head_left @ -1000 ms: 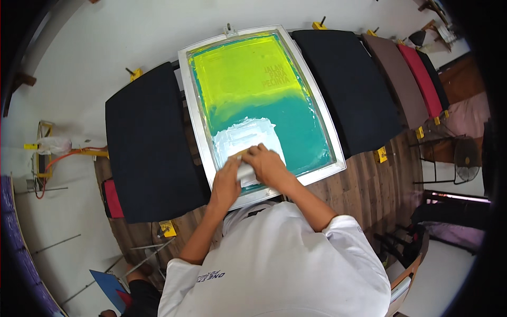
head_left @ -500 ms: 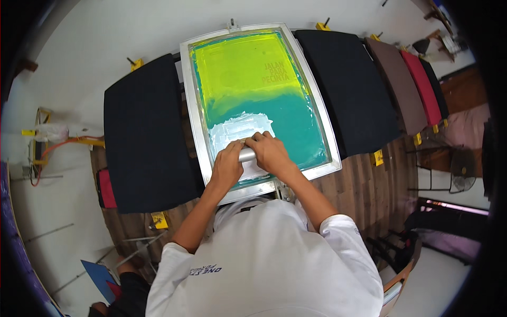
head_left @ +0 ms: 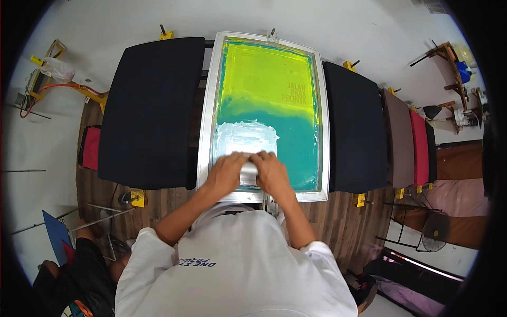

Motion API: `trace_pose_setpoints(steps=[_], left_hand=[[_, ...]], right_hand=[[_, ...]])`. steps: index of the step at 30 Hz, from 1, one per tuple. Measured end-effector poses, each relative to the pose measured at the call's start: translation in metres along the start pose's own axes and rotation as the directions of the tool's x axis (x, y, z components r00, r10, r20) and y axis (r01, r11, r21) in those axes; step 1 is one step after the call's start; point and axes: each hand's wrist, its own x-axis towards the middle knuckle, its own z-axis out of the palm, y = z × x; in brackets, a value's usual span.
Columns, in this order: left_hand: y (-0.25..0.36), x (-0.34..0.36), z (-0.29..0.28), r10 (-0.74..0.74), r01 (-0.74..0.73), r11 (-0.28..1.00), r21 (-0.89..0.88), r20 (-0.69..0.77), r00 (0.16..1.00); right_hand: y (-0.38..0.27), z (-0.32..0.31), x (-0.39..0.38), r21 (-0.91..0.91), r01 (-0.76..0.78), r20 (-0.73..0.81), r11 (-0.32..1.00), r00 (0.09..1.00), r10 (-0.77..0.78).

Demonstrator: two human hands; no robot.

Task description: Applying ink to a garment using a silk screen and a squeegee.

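Both my hands grip a silver-grey squeegee over the near part of a screen printing frame. My left hand is closed on its left side, and my right hand on its right, fingers curled over the top edge. The squeegee's lower blade is hidden from view. Just beyond my fingers, a thick patch of white ink lies on the mesh. The mesh is yellow-green at the far end and teal nearer me, with some lettering at the far right.
Black-covered printing boards stand left and right of the frame, with brown and red ones farther right. Yellow brackets jut from their ends. Another person sits at lower left. A fan stands at right.
My hands and the squeegee have come a little nearer to me along the screen. The whole view has turned and shifted, so the frame now appears straighter and farther right.
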Motion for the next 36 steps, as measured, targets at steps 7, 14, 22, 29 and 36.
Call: trace_pose_setpoints(steps=[7,14,22,29,36], left_hand=[[-0.012,-0.031,0.027,0.028,-0.031,0.971,0.236,0.017,0.999],[0.020,-0.050,0.001,-0.079,0.073,0.997,0.035,0.248,0.966],[-0.008,0.020,0.001,0.008,-0.008,0.999,-0.048,0.004,1.000],[0.013,-0.063,0.018,0.022,-0.039,0.992,0.120,0.140,0.990],[0.013,-0.013,-0.011,-0.073,0.070,0.997,0.038,0.061,0.995]], right_hand=[[0.007,0.034,-0.015,0.076,0.016,-0.086,0.997,0.996,-0.009],[-0.015,0.018,-0.052,0.101,-0.012,0.049,0.995,0.999,0.007],[0.012,0.011,0.010,0.007,-0.046,-0.095,0.999,0.994,0.046],[-0.013,0.033,-0.059,0.031,0.015,-0.043,0.999,0.999,-0.014],[-0.003,0.006,-0.012,-0.018,0.003,0.015,1.000,1.000,-0.002]])
